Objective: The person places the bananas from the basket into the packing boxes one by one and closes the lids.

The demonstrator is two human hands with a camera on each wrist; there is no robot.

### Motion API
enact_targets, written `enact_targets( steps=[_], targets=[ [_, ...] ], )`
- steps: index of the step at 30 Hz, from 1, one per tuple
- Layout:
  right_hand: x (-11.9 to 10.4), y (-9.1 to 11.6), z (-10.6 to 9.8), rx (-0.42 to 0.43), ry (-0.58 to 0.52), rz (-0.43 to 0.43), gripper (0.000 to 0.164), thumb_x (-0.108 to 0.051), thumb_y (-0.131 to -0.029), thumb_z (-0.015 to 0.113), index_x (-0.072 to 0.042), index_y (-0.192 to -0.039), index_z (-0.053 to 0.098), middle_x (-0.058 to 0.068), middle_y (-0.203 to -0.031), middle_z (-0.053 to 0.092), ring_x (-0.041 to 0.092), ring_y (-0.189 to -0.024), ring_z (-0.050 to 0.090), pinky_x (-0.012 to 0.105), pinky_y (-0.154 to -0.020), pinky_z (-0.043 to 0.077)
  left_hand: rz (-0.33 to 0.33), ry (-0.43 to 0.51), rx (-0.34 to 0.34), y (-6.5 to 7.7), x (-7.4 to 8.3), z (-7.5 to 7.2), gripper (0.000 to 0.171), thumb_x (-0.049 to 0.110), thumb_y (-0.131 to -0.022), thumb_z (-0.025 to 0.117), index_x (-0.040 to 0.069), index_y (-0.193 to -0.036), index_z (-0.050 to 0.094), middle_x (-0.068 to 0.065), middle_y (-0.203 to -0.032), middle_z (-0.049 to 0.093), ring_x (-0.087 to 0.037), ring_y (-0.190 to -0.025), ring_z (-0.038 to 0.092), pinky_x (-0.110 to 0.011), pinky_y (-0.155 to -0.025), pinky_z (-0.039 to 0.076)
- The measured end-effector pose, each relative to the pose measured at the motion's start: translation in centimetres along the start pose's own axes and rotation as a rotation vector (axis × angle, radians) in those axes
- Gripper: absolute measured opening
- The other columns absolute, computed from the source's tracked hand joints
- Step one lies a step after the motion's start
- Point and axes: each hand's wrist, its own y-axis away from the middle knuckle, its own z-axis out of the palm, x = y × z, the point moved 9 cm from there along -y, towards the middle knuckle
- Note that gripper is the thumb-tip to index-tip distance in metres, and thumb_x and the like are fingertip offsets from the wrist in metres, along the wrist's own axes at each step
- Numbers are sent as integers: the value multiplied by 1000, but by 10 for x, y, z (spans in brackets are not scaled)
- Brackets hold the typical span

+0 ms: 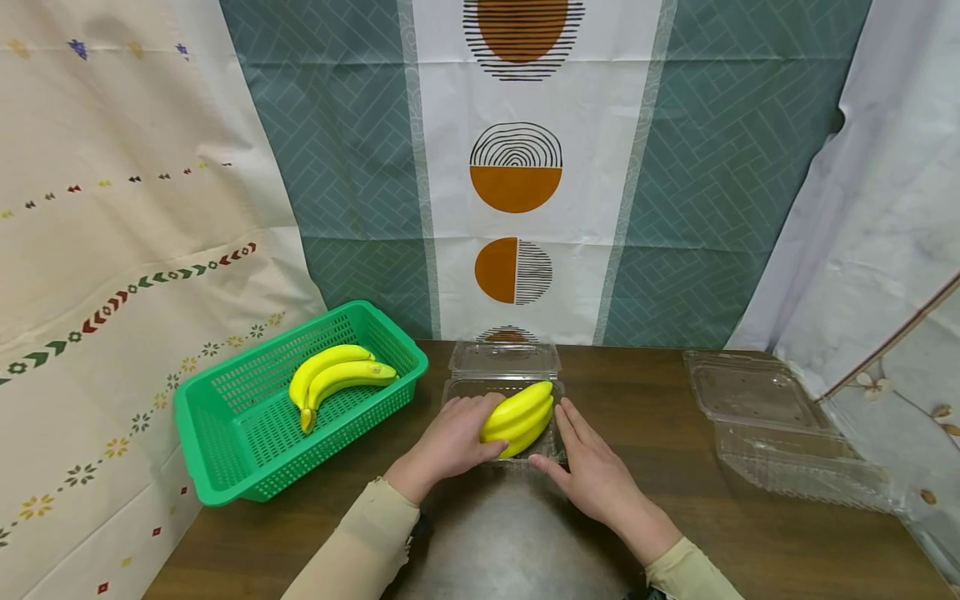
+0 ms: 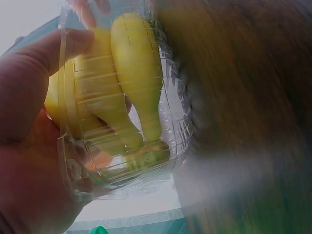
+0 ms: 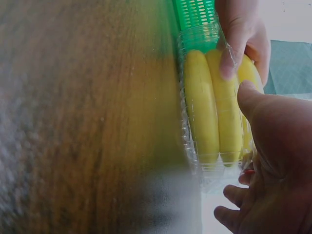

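Observation:
A bunch of yellow bananas point(image 1: 522, 414) lies in the base of an open clear plastic clamshell container point(image 1: 505, 362), whose lid is folded back toward the wall. My left hand point(image 1: 459, 435) grips the bunch from the left, thumb on the near side; some of its fingers are hidden behind the fruit. At the container's right side, my right hand point(image 1: 596, 468) has its fingers extended along the edge, with the thumb by the front right corner. Through the clear wall in the left wrist view, the bananas point(image 2: 134, 73) show inside the container.
To the left stands a green plastic basket point(image 1: 300, 467) with another banana bunch point(image 1: 333, 379) inside. More clear clamshell containers point(image 1: 765, 392) sit open at the right of the wooden table point(image 1: 637, 383). Patterned cloth point(image 1: 360, 167) hangs behind the table.

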Motion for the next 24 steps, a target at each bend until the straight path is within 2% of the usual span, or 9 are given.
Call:
enact_targets(
  steps=[24],
  targets=[
    [0,0,1,-6,-1,7,104,-66,-106,62,-3,-176,18,16,-184,12,42,-164,27,63,-125,35,-34,114,-77,-7,-7,5,61,32,-96,88,14,-147,59,7,-100,62,-15,-82,56,-35,-76,49]
  ],
)
